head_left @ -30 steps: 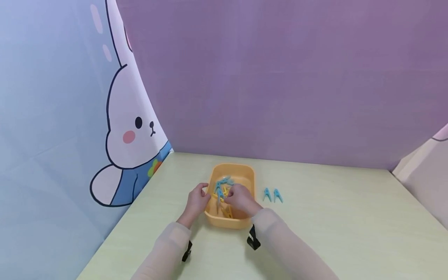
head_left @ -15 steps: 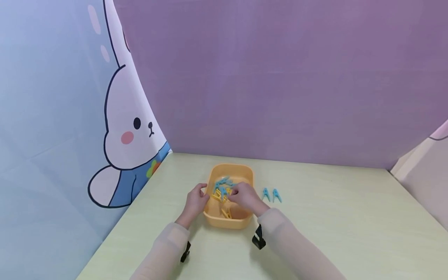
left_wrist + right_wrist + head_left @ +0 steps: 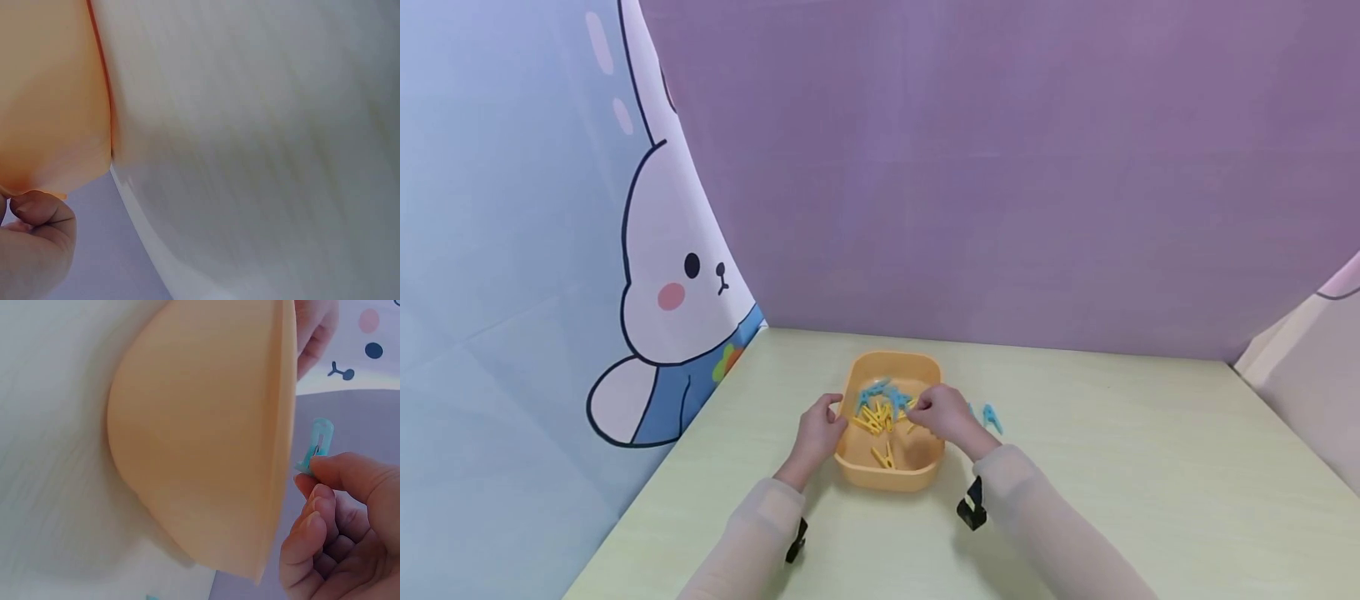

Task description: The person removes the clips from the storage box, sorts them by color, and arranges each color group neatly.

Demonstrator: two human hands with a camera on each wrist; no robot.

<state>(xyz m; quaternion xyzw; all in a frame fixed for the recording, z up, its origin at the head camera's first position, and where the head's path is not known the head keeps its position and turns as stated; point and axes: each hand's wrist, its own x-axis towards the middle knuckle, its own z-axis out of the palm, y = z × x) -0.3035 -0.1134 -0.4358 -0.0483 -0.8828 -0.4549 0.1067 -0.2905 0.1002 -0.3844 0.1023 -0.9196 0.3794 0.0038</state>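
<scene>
Right wrist: a blue clip, pinched by the right hand, has been drawn rightward, seemingly parted from the pile, the basket being gripped by the left hand.

Cloth-screened nook: table, rabbit-print backdrop

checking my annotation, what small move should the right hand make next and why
I'd probably carry the light-blue plastic clothespin rightward, clear of the orange rectangular plastic tub: the right hand pinches it, and matching clothespins lie outside on that side.
</scene>
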